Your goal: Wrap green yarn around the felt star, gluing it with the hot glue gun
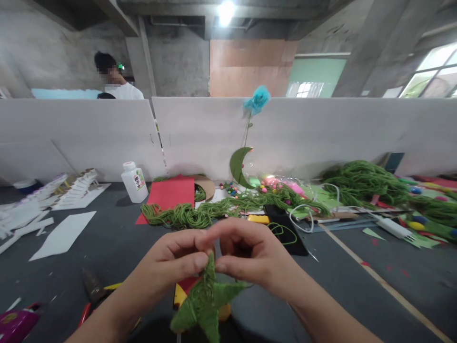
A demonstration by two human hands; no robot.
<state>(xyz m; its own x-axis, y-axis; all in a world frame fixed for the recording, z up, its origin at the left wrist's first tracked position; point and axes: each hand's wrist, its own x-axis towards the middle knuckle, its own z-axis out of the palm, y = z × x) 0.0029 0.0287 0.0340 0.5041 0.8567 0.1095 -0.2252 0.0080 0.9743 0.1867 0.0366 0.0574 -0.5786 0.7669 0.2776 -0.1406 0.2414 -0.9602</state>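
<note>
The green yarn-wrapped star (203,300) was held over the table (110,236), its pinched tip pointing away from the person, long axis running nearly front to back. The left hand's (174,252) fingers gripped that tip; the right hand's (252,247) curled half-closed beside it, hold unclear. A white bottle's (134,183) label read "椰子水".

The star (204,301) looks rough, matt and fibrous; the worktop (116,243) is matt, the bottle (134,185) smooth plastic, the wall (182,62) rough concrete.

On table (342,295): bottle (134,185) left, yarn heap (367,183) right | behind: partition (200,136) | front: star (205,297)
</note>
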